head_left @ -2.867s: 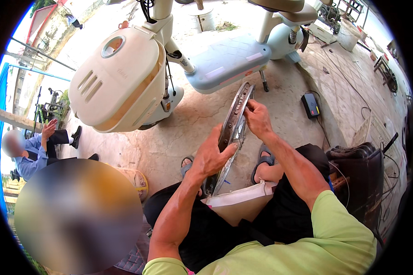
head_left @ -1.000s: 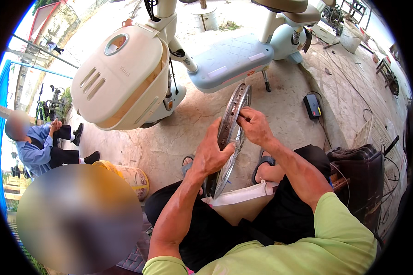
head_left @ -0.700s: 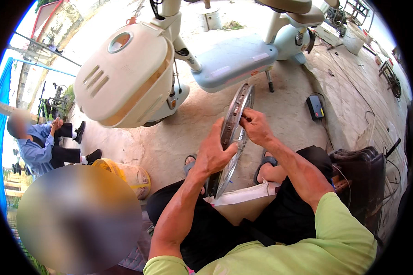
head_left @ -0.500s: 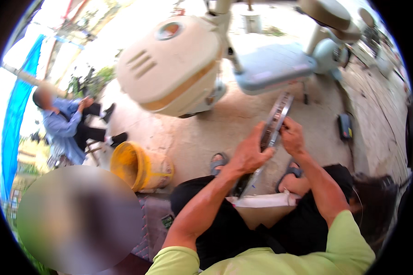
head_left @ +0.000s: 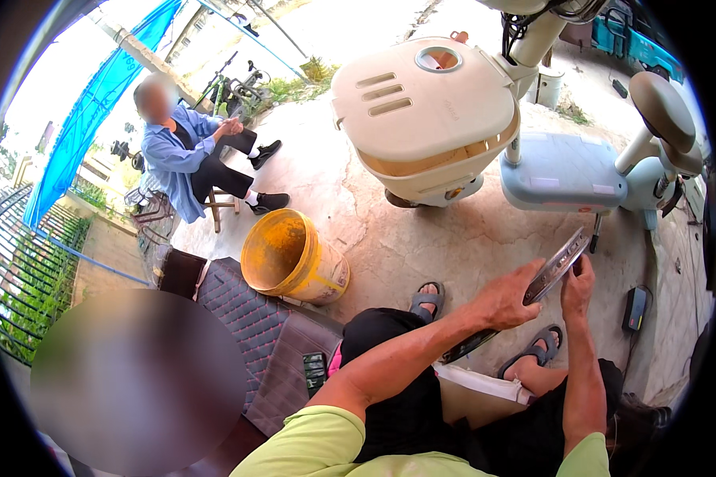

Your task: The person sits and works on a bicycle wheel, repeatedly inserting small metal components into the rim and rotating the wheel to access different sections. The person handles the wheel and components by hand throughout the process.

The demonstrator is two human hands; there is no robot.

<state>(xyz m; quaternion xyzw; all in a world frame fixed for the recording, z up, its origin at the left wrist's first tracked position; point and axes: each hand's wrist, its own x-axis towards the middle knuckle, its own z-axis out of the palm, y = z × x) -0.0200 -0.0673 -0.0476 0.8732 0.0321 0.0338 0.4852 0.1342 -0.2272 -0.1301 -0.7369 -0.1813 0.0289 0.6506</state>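
A long, narrow metal rail (head_left: pixel 555 266), silver with dark slots, slants up and away from my lap between my hands. My left hand (head_left: pixel 511 297) is closed around its middle, the fingers wrapped on the left side. Higher up, my right hand (head_left: pixel 577 285) grips the right edge near the far end, its fingertips partly hidden behind the metal. The rail's lower end reaches down over my left thigh, by a pale cloth-edged seat or board (head_left: pixel 485 389) between my legs.
Ahead stands an electric scooter with a cream lidded basket (head_left: pixel 429 111) and a pale blue footboard (head_left: pixel 561 171). A yellow bucket (head_left: pixel 326 266) is left of my feet. A black box with a cable (head_left: pixel 635 308) lies right. A person in blue (head_left: pixel 175 159) sits at the far left.
My view has swung left, so the scooter, bucket and seated person appear farther right. Both hands keep their hold on the rail, which is tilted more toward the right.
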